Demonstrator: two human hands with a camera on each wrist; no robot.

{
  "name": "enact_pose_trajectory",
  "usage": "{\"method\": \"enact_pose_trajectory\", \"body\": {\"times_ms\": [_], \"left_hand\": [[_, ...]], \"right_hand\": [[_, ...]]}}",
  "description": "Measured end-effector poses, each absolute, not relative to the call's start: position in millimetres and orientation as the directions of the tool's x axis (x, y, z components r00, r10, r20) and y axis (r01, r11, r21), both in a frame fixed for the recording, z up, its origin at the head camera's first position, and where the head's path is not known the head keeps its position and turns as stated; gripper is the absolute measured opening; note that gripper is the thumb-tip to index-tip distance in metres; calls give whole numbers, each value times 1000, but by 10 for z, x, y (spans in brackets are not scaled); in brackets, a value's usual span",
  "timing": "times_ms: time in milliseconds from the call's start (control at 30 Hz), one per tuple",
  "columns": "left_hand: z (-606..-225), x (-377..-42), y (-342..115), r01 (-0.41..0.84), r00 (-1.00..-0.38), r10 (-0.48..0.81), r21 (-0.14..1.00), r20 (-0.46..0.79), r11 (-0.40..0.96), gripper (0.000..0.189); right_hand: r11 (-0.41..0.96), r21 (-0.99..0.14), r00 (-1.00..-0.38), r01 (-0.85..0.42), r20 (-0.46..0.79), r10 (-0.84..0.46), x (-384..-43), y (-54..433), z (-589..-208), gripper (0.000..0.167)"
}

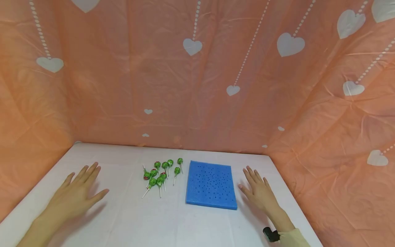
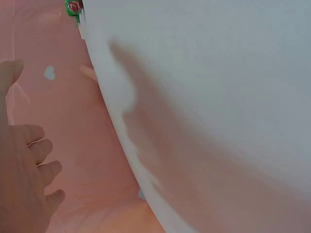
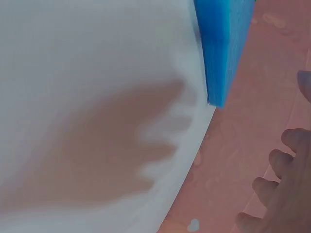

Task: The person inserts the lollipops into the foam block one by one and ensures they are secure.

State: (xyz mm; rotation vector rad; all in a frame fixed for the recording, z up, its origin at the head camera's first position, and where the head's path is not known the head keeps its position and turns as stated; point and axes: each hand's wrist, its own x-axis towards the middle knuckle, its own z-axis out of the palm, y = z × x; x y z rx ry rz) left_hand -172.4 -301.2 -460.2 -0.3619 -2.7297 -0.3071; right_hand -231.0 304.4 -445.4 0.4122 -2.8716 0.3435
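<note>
Orange backdrop [image 1: 172, 85] w/ pale hearts, behind & both sides of white tbl [image 1: 135, 223]. Blue foam block [image 1: 211, 184], dotted w/ small dark holes, flat on tbl, R of ctr. L hand [image 1: 74, 198] & R hand [image 1: 261, 193] above tbl, fingers extended & spread, gripping nothing; R just beside block. Approx. 10 green-wrapped lollipops [image 1: 163, 175] lie loosely grouped btwn L hand & block.

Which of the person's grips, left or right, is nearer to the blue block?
Right. The right grip is just beside the blue block, on its right; the left grip is farther off, left of the green lollipops.
</note>
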Motion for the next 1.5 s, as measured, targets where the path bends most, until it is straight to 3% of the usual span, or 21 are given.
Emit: {"method": "enact_pose_trajectory", "body": {"times_ms": [267, 467, 800, 967, 1267, 1500], "left_hand": [[-4527, -1841, -2846, 375, -842, 265, 155, 470, 914, 78], [-4543, -1946, -2687, 470, -761, 328, 127, 560, 873, 68], [-4568, -2068, -2375, 558, -710, 364, 166, 603, 813, 54], [-4591, -2209, -2276, 602, -702, 413, 172, 581, 780, 50], [-4610, -2437, -2126, 615, -748, 482, 202, 456, 762, 34], [-4642, -2628, -2118, 671, -705, 570, 139, 421, 728, 29]], "right_hand": [[909, -245, -929, -339, 238, -282, -2236, 2897, -4537, 73], [896, -265, -932, -358, 165, -323, -2179, 2800, -4634, 76], [883, -243, -914, -400, 32, -405, -2089, 2728, -4715, 80], [867, -242, -894, -436, 2, -448, -2076, 2727, -4726, 79], [865, -204, -881, -458, -22, -472, -2073, 2717, -4734, 70], [869, -193, -880, -457, -49, -473, -2057, 2691, -4688, 69]]}}
